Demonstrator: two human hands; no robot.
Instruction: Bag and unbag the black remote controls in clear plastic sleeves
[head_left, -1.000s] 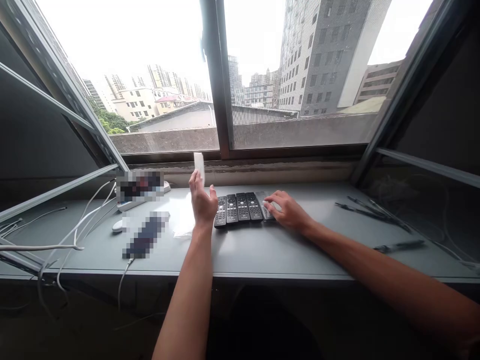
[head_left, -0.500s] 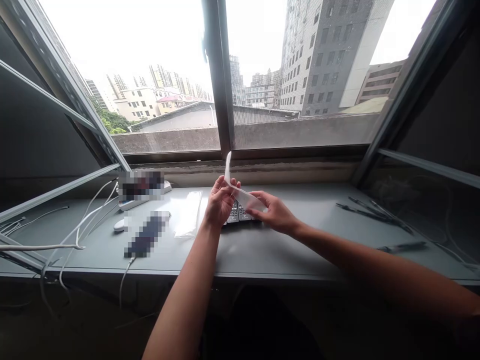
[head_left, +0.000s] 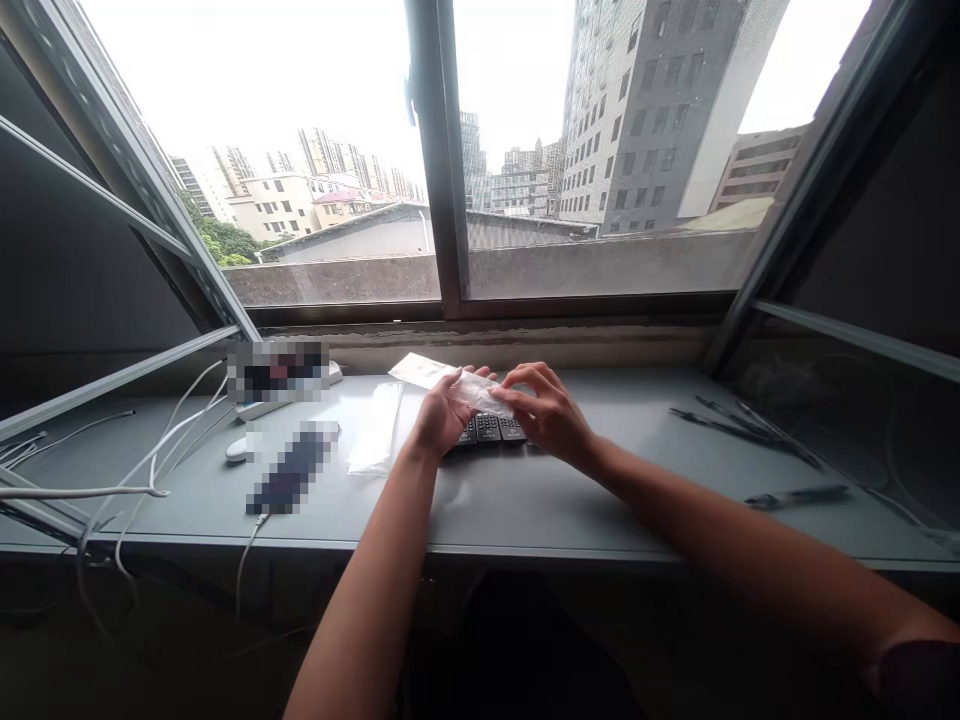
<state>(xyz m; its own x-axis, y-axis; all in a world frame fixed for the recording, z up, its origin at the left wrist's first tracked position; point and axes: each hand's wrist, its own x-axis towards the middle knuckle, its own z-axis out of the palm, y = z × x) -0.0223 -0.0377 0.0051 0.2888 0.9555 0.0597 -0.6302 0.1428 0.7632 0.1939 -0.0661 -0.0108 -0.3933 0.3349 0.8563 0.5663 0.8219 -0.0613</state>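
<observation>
A clear plastic bag [head_left: 424, 371], long and narrow, is stretched between my two hands above the table. My left hand [head_left: 444, 412] supports it from below, thumb lying over the top and fingers behind. At the bag's right end, my right hand [head_left: 546, 408] pinches the edge between thumb and fingers. Under the hands lie several black remote controls [head_left: 488, 430] side by side, partly hidden by the hands and the bag. A stack of similar clear bags [head_left: 376, 430] rests on the table left of my left hand.
The grey table [head_left: 570, 510] runs below a window. To the left are a white power strip [head_left: 285, 400] with cables, a white mouse-like object [head_left: 238, 450] and a blurred-out device [head_left: 296, 475] on a cord. Several dark pens [head_left: 739, 432] lie at the right.
The bag has swung from upright and bent to lying flatter, its far end now pointing left. My left hand has turned palm up beneath it; my right hand stays at the right end.
</observation>
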